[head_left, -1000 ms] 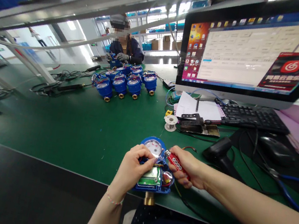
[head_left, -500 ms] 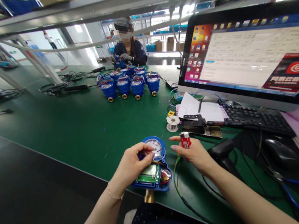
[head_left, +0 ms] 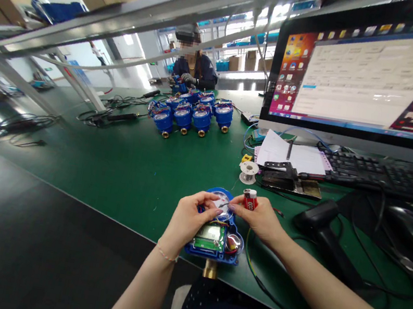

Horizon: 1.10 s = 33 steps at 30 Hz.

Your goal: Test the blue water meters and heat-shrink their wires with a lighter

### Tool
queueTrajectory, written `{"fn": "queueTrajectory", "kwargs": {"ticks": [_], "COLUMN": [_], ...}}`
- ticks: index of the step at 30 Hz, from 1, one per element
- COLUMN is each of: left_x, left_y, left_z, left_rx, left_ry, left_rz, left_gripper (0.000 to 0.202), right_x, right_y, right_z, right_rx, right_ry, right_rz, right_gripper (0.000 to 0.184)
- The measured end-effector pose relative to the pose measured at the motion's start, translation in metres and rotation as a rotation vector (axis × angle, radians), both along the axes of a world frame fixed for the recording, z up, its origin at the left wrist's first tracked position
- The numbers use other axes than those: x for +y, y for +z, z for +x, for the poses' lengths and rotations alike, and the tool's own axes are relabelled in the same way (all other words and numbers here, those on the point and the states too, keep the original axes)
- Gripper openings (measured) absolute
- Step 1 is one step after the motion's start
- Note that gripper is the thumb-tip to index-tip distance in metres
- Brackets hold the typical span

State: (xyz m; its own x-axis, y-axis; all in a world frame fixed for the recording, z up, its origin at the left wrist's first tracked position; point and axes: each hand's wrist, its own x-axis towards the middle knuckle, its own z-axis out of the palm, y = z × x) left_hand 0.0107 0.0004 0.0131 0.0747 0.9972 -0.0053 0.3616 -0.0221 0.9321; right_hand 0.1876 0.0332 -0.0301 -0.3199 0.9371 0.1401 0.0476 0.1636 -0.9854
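Note:
A blue water meter [head_left: 190, 250] lies at the table's near edge with its brass fitting [head_left: 210, 269] pointing toward me. Its housing exposes a green circuit board [head_left: 210, 237] and a round dial, partly covered by my fingers. Over the dial, my left hand [head_left: 190, 217] pinches a thin wire with a short dark sleeve [head_left: 224, 205]. My right hand [head_left: 261, 220] has its thumb and forefinger closed at the other end of that wire. A red lighter [head_left: 250, 200] with a white top is also held in my right hand, standing up between its fingers.
Several blue meters [head_left: 201, 120] stand farther back, near a co-worker [head_left: 196, 71]. A solder spool [head_left: 248, 172], a soldering iron stand [head_left: 280, 175] and papers [head_left: 289, 152] lie ahead. At right are a barcode scanner [head_left: 330, 238], keyboard [head_left: 377, 172], mouse [head_left: 409, 222] and monitor [head_left: 360, 85].
My right hand has moved left to the dial with the lighter and closed its fingertips at the wire. My left hand stays over the meter. The view has shifted slightly left.

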Motion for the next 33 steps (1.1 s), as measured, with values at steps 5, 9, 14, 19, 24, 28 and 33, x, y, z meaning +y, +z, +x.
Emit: {"fn": "queueTrajectory", "kwargs": {"ticks": [5, 9, 14, 19, 24, 28, 33], "left_x": [-0.001, -0.001, -0.001, -0.003, -0.025, -0.06, -0.068], "left_y": [0.003, 0.005, 0.006, -0.002, -0.027, -0.049, -0.09], "left_z": [0.002, 0.002, 0.004, -0.01, -0.044, -0.043, -0.011], "left_rx": [0.196, 0.253, 0.258, 0.132, -0.152, -0.395, -0.305], "left_ry": [0.039, 0.034, 0.009, 0.029, 0.235, 0.125, 0.361], "left_rz": [0.066, 0.104, 0.104, 0.114, 0.017, -0.187, -0.022], "left_gripper": [0.008, 0.008, 0.011, 0.016, 0.08, 0.126, 0.112], "right_x": [-0.002, -0.004, -0.007, -0.007, -0.017, -0.037, -0.054], "right_y": [0.0, 0.003, 0.007, 0.008, 0.009, 0.005, -0.031], "right_z": [0.001, 0.002, 0.003, 0.009, 0.033, 0.055, 0.075], "right_rx": [-0.044, -0.096, -0.175, -0.217, -0.247, -0.251, -0.269], "right_ry": [0.002, -0.016, 0.008, 0.025, -0.201, -0.291, -0.354], "right_rz": [0.135, 0.266, 0.388, 0.423, 0.258, 0.115, -0.004], "right_gripper": [0.026, 0.019, 0.019, 0.019, 0.029, 0.037, 0.039]}}
